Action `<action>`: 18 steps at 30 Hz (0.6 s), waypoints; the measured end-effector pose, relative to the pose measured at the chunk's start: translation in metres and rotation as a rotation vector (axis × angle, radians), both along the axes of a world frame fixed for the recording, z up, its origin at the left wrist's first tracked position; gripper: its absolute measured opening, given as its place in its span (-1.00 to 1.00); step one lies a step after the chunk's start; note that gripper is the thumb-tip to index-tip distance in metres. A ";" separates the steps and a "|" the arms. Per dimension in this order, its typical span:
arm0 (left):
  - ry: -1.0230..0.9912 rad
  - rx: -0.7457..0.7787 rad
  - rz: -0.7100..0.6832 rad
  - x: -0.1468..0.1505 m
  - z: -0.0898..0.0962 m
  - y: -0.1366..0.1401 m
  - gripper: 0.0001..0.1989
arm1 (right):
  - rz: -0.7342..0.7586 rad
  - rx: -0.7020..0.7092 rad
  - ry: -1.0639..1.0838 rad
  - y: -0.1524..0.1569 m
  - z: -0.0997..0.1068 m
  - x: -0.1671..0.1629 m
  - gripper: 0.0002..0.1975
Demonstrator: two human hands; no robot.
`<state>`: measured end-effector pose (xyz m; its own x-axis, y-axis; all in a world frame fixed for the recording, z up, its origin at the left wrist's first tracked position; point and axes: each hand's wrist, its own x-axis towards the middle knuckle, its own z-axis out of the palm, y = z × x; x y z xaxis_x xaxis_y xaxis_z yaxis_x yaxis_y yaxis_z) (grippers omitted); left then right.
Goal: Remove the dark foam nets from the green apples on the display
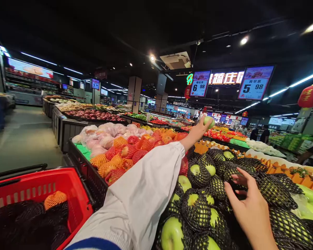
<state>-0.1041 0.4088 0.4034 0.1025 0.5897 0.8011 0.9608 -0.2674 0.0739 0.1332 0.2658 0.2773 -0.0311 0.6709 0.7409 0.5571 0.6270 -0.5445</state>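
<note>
Plainly, in the head view, the left hand [197, 131] is stretched well out above the fruit display [100, 184], its fingers wrapped around a green apple [208, 121], which is up in the air, apart from the other fruit. It should be firm and fairly weighty for its size, with a smooth, waxy skin that could slip a little and would bruise if dropped or pinched. Taking hold round its widest part, with fingers spread, looks soundest. The right hand [250, 201] holds nothing that shows; its thumb and fingers stand well apart over the netted green apples [199, 208], and whether a fingertip touches them is unclear. The black nets would likely cushion a grip, though they may slide on the skin.

As for writing, one price sign [256, 83] reads 青苹果 and 5.98; a second price sign [200, 84] reads 6.98 under what looks like 嘎啦果. Between them, a lit sign [225, 78] shows 蔬庄园, partly covered. The red lantern [311, 94] bears gold characters too unclear to read. No brand is legible on the fruit.
</note>
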 end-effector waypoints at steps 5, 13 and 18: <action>-0.306 0.203 -0.227 0.029 -0.010 -0.081 -0.33 | 0.081 -0.067 0.026 0.005 -0.001 0.001 -0.18; -0.945 0.180 -0.656 0.087 -0.072 -0.180 -0.22 | 0.511 -0.219 0.098 0.016 -0.013 -0.008 -0.10; -1.105 0.059 -0.763 0.085 -0.099 -0.170 -0.23 | 0.387 -0.026 0.038 0.037 -0.022 0.003 -0.46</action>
<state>-0.0191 0.2391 0.3041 -0.3246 0.6375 0.6987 0.0162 -0.7349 0.6780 0.1363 0.3031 0.2548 -0.2581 0.6340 0.7290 0.2612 0.7723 -0.5791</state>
